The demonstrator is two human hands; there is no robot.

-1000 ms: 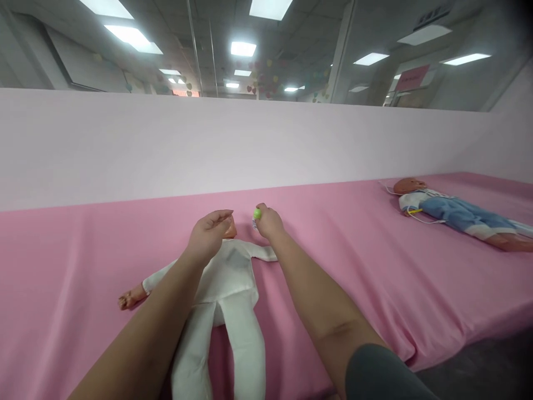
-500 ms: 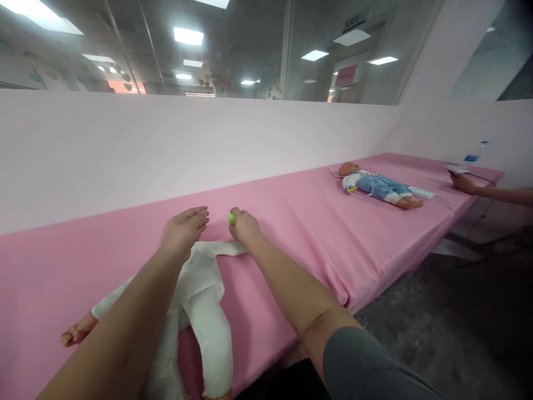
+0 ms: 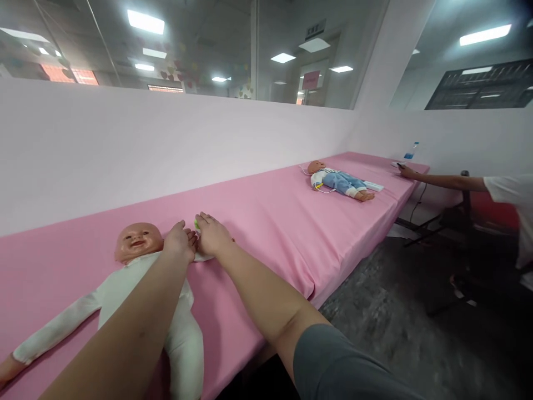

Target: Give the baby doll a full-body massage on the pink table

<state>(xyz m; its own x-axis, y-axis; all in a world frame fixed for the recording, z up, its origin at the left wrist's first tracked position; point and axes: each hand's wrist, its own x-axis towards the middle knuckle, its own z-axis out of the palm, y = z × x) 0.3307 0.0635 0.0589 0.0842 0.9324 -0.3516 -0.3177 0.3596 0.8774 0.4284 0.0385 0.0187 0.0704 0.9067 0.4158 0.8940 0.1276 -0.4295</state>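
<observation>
A baby doll (image 3: 137,283) in a white bodysuit lies on its back on the pink-covered table, its head and one outstretched arm showing. My left hand (image 3: 180,240) is beside its head, palm turned to the right, fingers slightly bent and thumb apart; nothing shows in it. My right hand (image 3: 213,234) is close by, above the doll's other arm, with a small bright green object (image 3: 196,223) at its fingertips. That object is mostly covered, so its kind is unclear. My left forearm hides part of the doll's body.
Farther along the pink sheet (image 3: 266,222) lies a second doll (image 3: 343,182) in blue overalls, with thin tubing and a white box (image 3: 373,186) beside it. At the far end, another person's hand (image 3: 408,172) holds a dark object near a bottle (image 3: 411,150).
The view has swung right, and the near doll's head has come into sight. My hands have drawn together; my left fingers, straight before, are now more bent. The green object stays at my right fingertips.
</observation>
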